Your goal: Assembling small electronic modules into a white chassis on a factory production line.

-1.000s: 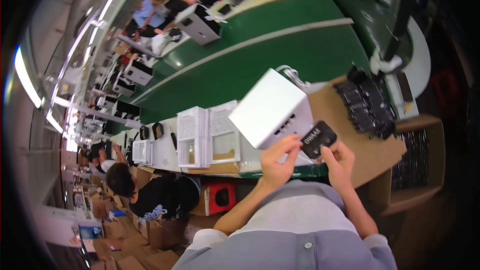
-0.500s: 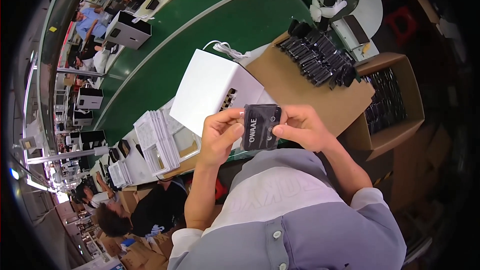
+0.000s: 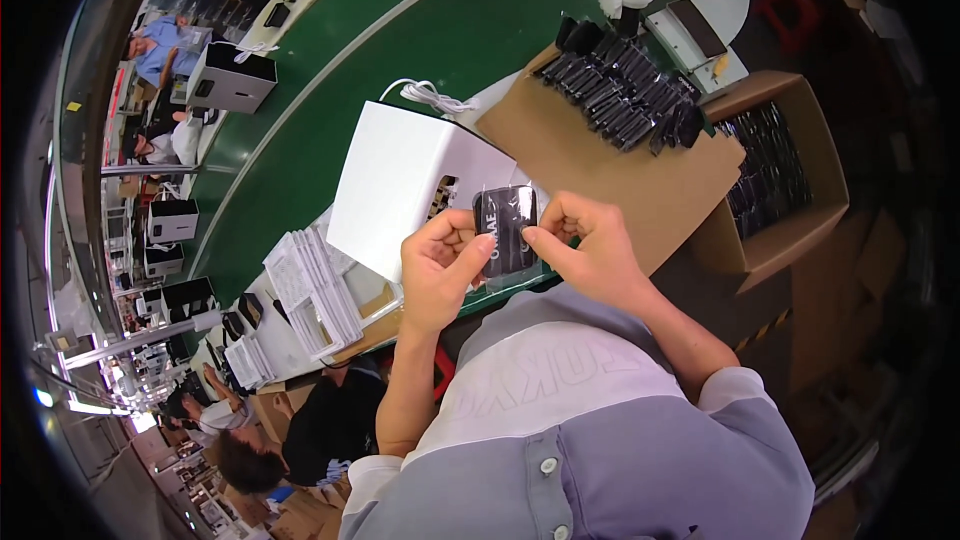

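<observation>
A flat black panel (image 3: 508,230) with pale printed markings, wrapped in a clear plastic bag, is held up in front of my body. My left hand (image 3: 438,265) pinches its left side, thumb on the face and fingers curled behind. At the panel's right edge my right hand (image 3: 592,252) is closed, thumb and index finger on the plastic. Just beyond the left hand stands a white box-shaped appliance (image 3: 385,190) with a dark opening low on its right side. A coiled white cord (image 3: 432,95) lies behind the appliance.
Many similar black wrapped pieces (image 3: 625,90) are heaped on a cardboard sheet (image 3: 560,150) to the right. An open carton (image 3: 825,140) holds more. White bagged papers (image 3: 312,290) are stacked at left. Beyond runs a green conveyor (image 3: 300,130); other people work along the left.
The panel has tilted and its plastic now glares. My right thumb has shifted along its edge, with that hand's fingers more curled. The whole view has moved slightly.
</observation>
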`<state>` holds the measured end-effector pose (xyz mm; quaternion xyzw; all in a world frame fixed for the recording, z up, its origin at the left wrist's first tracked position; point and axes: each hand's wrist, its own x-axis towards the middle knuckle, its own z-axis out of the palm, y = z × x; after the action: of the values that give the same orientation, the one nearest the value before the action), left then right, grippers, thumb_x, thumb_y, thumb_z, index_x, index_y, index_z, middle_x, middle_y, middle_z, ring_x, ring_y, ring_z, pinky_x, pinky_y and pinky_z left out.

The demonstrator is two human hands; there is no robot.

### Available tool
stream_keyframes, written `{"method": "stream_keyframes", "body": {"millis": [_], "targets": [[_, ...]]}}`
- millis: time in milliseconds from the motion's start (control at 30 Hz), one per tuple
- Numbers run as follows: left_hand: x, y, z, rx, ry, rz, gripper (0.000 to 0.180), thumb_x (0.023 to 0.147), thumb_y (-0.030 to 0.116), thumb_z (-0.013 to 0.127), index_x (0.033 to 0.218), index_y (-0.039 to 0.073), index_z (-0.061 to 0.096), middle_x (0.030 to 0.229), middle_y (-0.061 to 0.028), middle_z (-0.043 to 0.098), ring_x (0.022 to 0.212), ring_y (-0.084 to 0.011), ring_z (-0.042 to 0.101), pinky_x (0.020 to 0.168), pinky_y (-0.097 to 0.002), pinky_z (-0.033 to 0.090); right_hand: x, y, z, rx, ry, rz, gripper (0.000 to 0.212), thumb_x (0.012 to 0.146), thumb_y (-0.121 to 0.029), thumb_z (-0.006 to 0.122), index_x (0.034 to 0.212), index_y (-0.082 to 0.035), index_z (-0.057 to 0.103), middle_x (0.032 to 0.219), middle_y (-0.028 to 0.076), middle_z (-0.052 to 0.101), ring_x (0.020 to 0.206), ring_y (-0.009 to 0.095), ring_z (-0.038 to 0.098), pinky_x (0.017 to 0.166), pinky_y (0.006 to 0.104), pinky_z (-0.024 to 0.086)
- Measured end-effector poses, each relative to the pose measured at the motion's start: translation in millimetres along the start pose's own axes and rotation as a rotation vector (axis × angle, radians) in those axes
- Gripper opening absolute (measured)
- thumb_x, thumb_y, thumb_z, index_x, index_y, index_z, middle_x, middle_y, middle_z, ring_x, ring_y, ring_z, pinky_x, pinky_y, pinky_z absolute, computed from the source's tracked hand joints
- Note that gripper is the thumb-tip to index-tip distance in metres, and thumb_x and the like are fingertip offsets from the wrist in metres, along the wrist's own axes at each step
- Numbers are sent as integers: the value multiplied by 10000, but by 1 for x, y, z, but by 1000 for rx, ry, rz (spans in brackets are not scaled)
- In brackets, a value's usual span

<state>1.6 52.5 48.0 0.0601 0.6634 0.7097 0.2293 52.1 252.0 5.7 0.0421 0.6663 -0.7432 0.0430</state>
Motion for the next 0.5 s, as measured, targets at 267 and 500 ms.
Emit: {"method": "stream_keyframes", "body": {"millis": [267, 500], "targets": [[-9, -18, -1, -28, 31, 3, 130, 918, 6, 689, 1031, 0, 624, 836, 10, 631, 692, -25, 554, 583, -175, 422, 7, -8, 14, -168, 58, -171, 122, 839, 79, 677, 934, 21, 625, 721, 5, 619, 676, 37, 576, 597, 222, 478], [-17, -9, 2, 315, 97, 121, 170, 907, 15, 703, 1054, -29, 632, 800, -9, 631, 689, -41, 565, 606, -214, 451, 19, 2, 11, 145, -131, 74, 98, 871, 48, 609, 937, 78, 677, 801, 86, 690, 709, 120, 655, 633, 244, 522]]}}
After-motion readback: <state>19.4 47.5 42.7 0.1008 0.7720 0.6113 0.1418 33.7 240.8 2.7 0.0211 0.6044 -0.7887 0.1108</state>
